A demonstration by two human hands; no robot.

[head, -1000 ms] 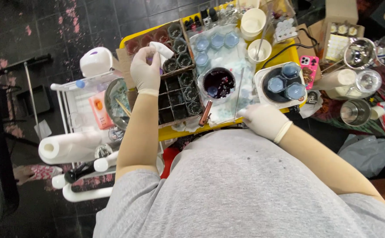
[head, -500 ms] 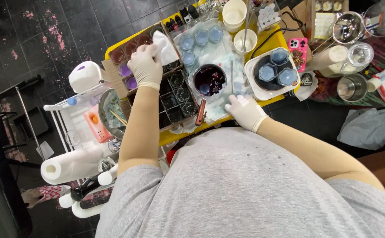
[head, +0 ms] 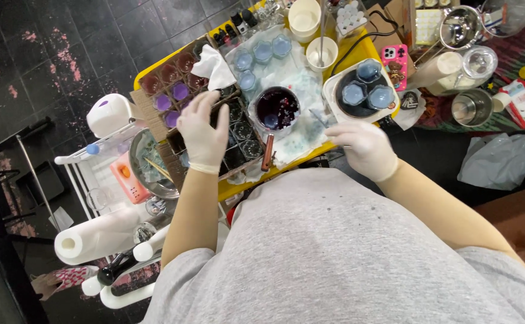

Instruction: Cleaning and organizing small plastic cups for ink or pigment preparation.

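Head view, looking straight down. My left hand (head: 202,135), gloved white, lies flat with fingers spread on the dark mould tray (head: 238,135) of small square cells; it presses rather than grips. My right hand (head: 361,147), also gloved, hovers at the near edge of the yellow table (head: 367,48), fingers curled loosely; whether it pinches anything I cannot tell. Between the hands stands a round cup of dark purple liquid (head: 276,108) on a stained white cloth (head: 298,81), with a brown stick (head: 267,153) lying just beside it. Right of the cup, a white tray (head: 331,90) carries three pale blue moulds (head: 369,84). The table is crowded to every edge; free room exists only along the near rim by my torso. Left of it, a white wire cart (head: 73,162) holds a metal bowl (head: 139,165) and a paper towel roll (head: 97,237). The floor (head: 64,54) is dark tile.
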